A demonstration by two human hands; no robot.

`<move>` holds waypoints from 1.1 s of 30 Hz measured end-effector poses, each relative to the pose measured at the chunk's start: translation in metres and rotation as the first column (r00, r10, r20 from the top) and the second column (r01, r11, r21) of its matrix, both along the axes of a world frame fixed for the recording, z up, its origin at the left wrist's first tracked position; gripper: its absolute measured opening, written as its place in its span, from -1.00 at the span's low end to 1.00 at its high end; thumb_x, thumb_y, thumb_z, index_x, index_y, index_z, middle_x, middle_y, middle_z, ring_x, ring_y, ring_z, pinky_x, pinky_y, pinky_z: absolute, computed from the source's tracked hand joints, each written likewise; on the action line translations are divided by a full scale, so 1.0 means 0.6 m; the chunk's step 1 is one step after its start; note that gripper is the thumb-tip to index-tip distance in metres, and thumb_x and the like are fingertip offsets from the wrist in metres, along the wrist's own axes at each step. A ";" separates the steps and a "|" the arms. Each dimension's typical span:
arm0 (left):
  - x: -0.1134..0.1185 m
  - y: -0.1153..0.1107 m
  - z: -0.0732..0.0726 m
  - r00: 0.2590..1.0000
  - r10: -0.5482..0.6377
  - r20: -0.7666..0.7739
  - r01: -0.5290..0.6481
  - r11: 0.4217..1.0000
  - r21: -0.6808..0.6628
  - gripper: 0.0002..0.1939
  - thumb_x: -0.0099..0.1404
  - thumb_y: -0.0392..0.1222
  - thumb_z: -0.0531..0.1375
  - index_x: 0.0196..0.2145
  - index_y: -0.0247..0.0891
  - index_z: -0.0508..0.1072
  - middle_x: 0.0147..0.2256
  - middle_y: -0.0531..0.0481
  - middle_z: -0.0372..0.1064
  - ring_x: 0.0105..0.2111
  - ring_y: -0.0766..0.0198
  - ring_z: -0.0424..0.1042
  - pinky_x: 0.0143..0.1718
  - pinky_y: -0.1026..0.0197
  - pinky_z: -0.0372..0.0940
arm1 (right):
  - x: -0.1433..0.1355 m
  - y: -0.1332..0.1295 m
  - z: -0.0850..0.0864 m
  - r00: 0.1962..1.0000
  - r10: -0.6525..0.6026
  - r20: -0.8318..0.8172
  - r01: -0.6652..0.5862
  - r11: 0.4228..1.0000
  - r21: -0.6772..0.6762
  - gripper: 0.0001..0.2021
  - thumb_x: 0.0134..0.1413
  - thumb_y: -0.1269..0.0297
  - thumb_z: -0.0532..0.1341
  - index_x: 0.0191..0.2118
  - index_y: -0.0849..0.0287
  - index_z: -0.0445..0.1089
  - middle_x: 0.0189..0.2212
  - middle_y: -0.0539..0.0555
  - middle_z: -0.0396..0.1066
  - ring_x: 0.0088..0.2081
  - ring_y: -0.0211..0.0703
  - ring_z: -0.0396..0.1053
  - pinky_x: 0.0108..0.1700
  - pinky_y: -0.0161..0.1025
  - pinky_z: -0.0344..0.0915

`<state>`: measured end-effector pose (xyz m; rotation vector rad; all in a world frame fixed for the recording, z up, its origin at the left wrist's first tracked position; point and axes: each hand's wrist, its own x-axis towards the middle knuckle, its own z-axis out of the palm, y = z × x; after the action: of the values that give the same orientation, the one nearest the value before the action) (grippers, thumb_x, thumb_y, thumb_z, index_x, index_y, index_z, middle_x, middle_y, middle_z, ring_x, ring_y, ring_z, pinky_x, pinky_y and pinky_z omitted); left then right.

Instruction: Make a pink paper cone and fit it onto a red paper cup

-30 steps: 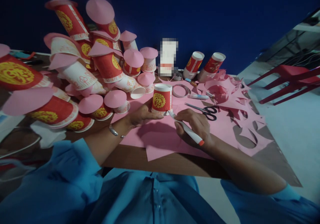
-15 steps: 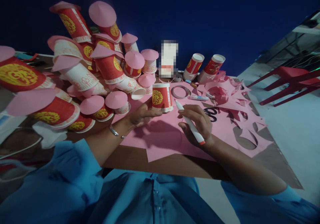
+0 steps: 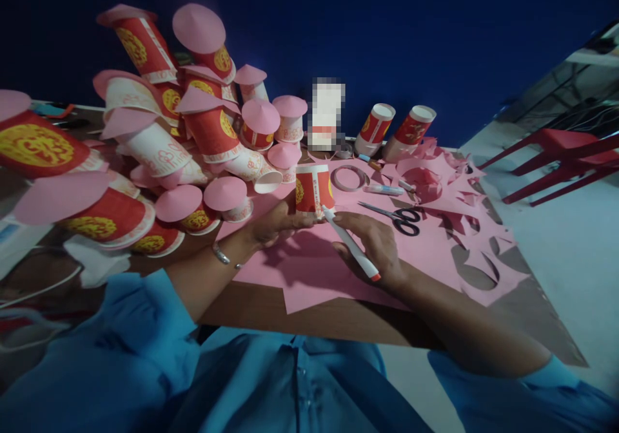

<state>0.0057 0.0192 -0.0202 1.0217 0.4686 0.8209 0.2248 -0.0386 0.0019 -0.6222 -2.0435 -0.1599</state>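
My left hand [image 3: 278,224] holds a red and yellow paper cup [image 3: 309,188] near its lower rim; a white strip down its side faces me. Closed round a white marker [image 3: 355,247] with a red end is my right hand [image 3: 374,243]. The marker's upper tip is at the cup's lower right edge. Pink paper [image 3: 309,285] lies under both hands. Black-handled scissors [image 3: 406,220] rest on it, right of the cup, near a roll of tape [image 3: 349,178].
Several cups with pink cone tops [image 3: 210,124] are piled at the left. Two cup stacks stand at the back, one of them red and white [image 3: 377,127]. Cut pink scraps [image 3: 430,175] cover the right side. A red stool [image 3: 565,156] is beyond the table.
The cup has turned, so its white strip now shows in front. My right hand and the marker have moved left to the cup's lower edge, uncovering more of the scissors.
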 end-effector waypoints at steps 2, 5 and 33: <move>0.001 0.000 0.000 1.000 0.014 -0.026 -0.014 1.000 0.003 -0.23 -0.02 -0.18 0.57 0.14 -0.14 0.46 -0.11 -0.07 0.62 -0.08 0.12 0.60 0.04 0.08 0.40 | -0.001 -0.001 0.001 0.999 0.032 0.001 -0.032 0.999 -0.009 -0.60 0.38 0.26 0.25 0.24 0.21 0.27 -0.15 0.23 0.65 -0.16 -0.04 0.66 -0.15 -0.19 0.60; 0.002 0.000 0.000 0.999 0.023 -0.044 -0.024 1.000 -0.007 -0.25 -0.03 -0.19 0.58 0.12 -0.15 0.46 -0.08 -0.10 0.61 -0.06 0.10 0.58 0.04 0.08 0.39 | -0.001 -0.003 0.006 0.998 0.055 -0.034 -0.055 0.998 0.003 -0.64 0.37 0.23 0.27 0.18 0.21 0.31 -0.18 0.23 0.65 -0.20 -0.05 0.66 -0.20 -0.19 0.59; -0.001 -0.002 0.008 0.998 -0.010 -0.057 0.012 0.999 0.039 -0.52 0.08 -0.20 0.49 -0.02 -0.23 0.59 -0.05 -0.16 0.62 -0.07 0.12 0.57 -0.12 0.18 0.41 | -0.001 -0.010 0.020 0.999 -0.029 -0.040 0.028 0.999 -0.033 -0.88 0.30 0.40 0.25 -0.09 0.12 0.35 -0.36 0.06 0.57 -0.34 -0.16 0.59 -0.33 -0.28 0.49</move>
<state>0.0051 0.0179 -0.0154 1.0856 0.4958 0.7957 0.2242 -0.0448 0.0141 -0.6701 -2.0020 -0.1301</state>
